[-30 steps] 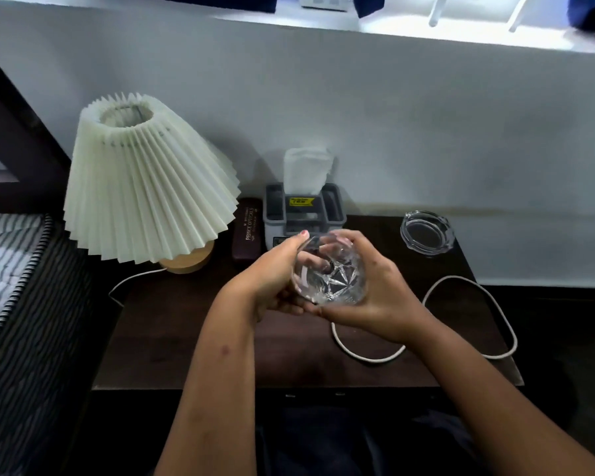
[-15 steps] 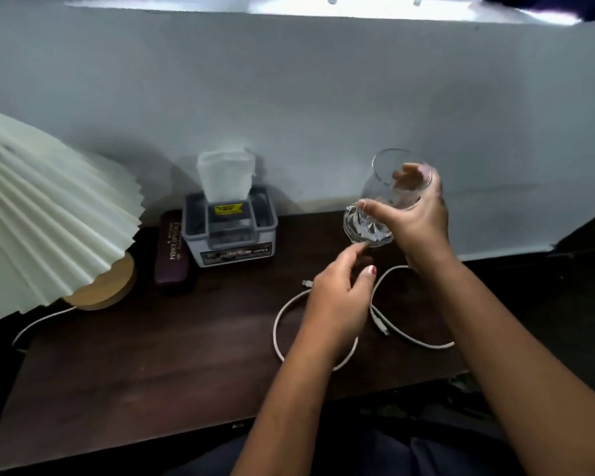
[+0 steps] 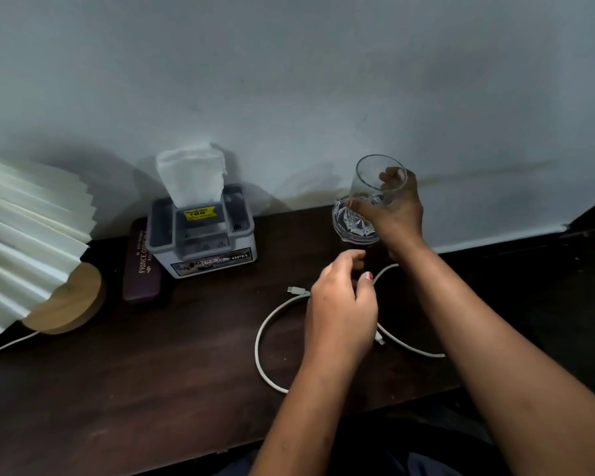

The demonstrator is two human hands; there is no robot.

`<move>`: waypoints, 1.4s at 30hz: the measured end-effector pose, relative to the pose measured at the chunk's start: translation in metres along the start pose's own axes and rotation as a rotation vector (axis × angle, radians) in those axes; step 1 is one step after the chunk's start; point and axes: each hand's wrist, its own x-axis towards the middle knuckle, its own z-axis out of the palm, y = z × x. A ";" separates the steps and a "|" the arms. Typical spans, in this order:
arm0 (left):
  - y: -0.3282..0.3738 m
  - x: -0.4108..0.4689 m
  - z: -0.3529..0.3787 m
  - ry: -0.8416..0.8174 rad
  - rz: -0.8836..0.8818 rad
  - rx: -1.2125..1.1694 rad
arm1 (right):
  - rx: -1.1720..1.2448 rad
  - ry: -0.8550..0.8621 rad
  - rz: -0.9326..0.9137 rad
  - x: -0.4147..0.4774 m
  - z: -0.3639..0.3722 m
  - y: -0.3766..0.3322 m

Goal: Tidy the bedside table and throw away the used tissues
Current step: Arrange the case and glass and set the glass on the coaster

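right hand [image 3: 397, 214] lowered glass [image 3: 371, 187] onto ashtray [image 3: 349, 231]

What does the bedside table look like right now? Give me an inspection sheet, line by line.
Surface: dark wood bedside table, no used tissues seen.
Job's things: tissue box at the wall; drinking glass over the glass ashtray.
Clutter: purple case, lamp.
Hands: right hand fingers grip the glass; left hand open over the cable.
Cables: white charging cable looped loosely; lamp cord.
Surroundings: pale wall behind.
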 end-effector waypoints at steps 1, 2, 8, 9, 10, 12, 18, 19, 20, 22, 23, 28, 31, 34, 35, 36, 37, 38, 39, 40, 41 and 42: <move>-0.001 0.001 -0.001 0.002 0.001 0.009 | 0.000 -0.010 -0.004 0.000 0.001 0.001; -0.001 0.002 -0.002 0.008 0.002 0.010 | 0.000 -0.021 -0.005 0.000 0.002 0.002; -0.001 0.001 -0.007 -0.010 0.005 0.053 | -0.040 -0.068 -0.028 0.001 0.003 0.005; 0.000 0.001 -0.008 -0.014 0.009 0.066 | -0.070 -0.073 -0.038 0.000 0.002 0.006; 0.000 0.001 -0.010 -0.015 0.012 0.080 | -0.104 -0.082 -0.050 -0.001 0.001 0.008; 0.000 0.001 -0.013 -0.006 0.015 0.098 | -0.178 -0.117 -0.081 -0.006 0.000 0.014; 0.001 0.001 -0.018 -0.013 0.018 0.146 | -0.370 -0.153 -0.020 -0.011 0.002 0.032; 0.001 0.000 -0.018 -0.019 0.021 0.162 | -0.384 -0.154 -0.017 -0.010 0.002 0.032; 0.001 0.000 -0.019 -0.024 0.022 0.179 | -0.399 -0.157 -0.017 -0.009 0.002 0.031; 0.000 -0.001 -0.022 -0.030 0.025 0.212 | -0.405 -0.148 -0.024 -0.007 0.003 0.031; -0.001 -0.001 -0.024 -0.029 0.027 0.223 | -0.400 -0.141 -0.024 -0.006 0.003 0.031; -0.004 -0.001 -0.032 -0.039 0.021 0.252 | -0.393 -0.126 -0.001 -0.002 0.008 0.034; -0.005 0.000 -0.035 -0.037 0.025 0.268 | -0.394 -0.130 0.029 0.002 0.008 0.038; -0.006 -0.001 -0.037 -0.043 0.024 0.285 | -0.421 -0.135 0.049 0.008 0.008 0.047; -0.006 -0.001 -0.037 -0.045 0.027 0.293 | -0.431 -0.138 0.047 0.009 0.007 0.048; -0.006 -0.001 -0.038 -0.046 0.028 0.300 | -0.435 -0.142 0.046 0.010 0.007 0.048; -0.007 -0.001 -0.038 -0.048 0.029 0.307 | -0.438 -0.147 0.042 0.010 0.007 0.048; -0.007 -0.001 -0.038 -0.051 0.029 0.314 | -0.438 -0.150 0.041 0.010 0.007 0.048; -0.008 -0.001 -0.039 -0.056 0.027 0.323 | -0.442 -0.158 0.048 0.010 0.007 0.049; -0.009 -0.001 -0.039 -0.061 0.024 0.333 | -0.446 -0.164 0.059 0.010 0.006 0.051; -0.010 0.000 -0.040 -0.067 0.016 0.346 | -0.455 -0.169 0.071 0.009 0.005 0.050; -0.011 0.000 -0.042 -0.070 0.002 0.361 | -0.465 -0.175 0.085 0.005 0.004 0.043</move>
